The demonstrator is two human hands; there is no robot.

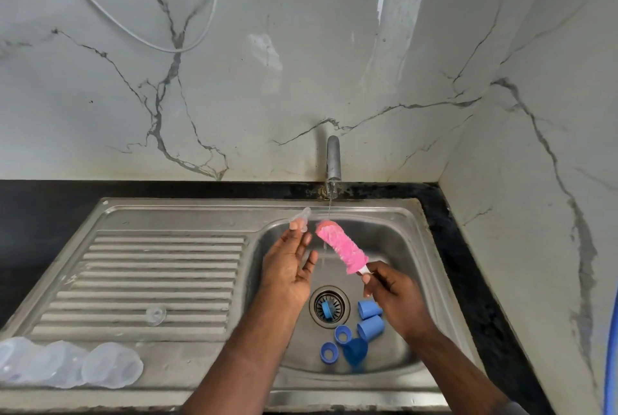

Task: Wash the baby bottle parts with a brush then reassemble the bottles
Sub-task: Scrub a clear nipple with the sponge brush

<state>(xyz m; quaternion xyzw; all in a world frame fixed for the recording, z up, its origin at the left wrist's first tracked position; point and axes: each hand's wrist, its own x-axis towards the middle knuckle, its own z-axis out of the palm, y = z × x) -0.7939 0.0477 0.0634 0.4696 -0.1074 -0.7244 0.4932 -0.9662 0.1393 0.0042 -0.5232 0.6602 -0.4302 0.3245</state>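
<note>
My left hand (pixel 289 267) is over the sink basin and pinches a clear silicone nipple (pixel 301 219) at its fingertips. My right hand (pixel 393 297) grips the white handle of a pink bottle brush (pixel 341 245), whose head points up-left under the thin stream from the tap (pixel 333 158). Blue bottle parts lie in the basin: two caps (pixel 369 317), two rings (pixel 336 342), a funnel-like piece (pixel 356 351) and one ring on the drain (pixel 327 310). Another clear nipple (pixel 155 314) rests on the drainboard. Clear bottles (pixel 67 364) lie at the front left.
The steel sink (pixel 187 214) is set in a black counter (pixel 33 214) in a corner of marble walls. The ribbed drainboard (pixel 150 280) lies left of the basin. Cables (pixel 133 30) hang on the wall at the upper left.
</note>
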